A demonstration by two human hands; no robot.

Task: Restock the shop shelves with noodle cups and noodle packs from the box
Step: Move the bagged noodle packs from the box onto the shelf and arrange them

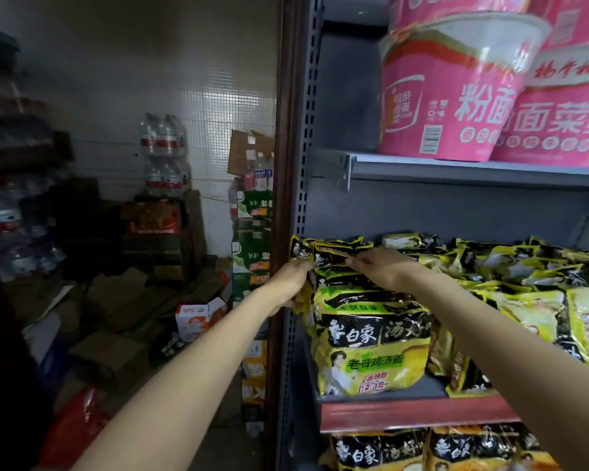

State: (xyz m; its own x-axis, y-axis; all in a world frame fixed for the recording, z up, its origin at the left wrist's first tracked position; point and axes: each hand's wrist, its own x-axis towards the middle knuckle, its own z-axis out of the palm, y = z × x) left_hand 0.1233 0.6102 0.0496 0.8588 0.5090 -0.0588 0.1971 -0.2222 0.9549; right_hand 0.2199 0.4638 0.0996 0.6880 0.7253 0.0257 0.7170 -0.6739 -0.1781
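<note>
A stack of yellow and black noodle packs (371, 338) stands at the left end of the middle shelf (419, 414). My left hand (291, 282) grips the left edge of the stack near its top. My right hand (383, 266) pinches the top noodle pack (334, 251), which lies flat on the stack. More yellow packs (531, 277) fill the shelf to the right. Pink noodle cups (456, 93) stand stacked on the upper shelf (473, 171).
The grey slotted upright (305, 130) of the shelf unit runs just left of my hands. Further noodle packs (422, 450) sit on the shelf below. To the left, a dim storeroom holds cardboard boxes (116, 355), water bottle packs (164, 154) and drink cartons (252, 256).
</note>
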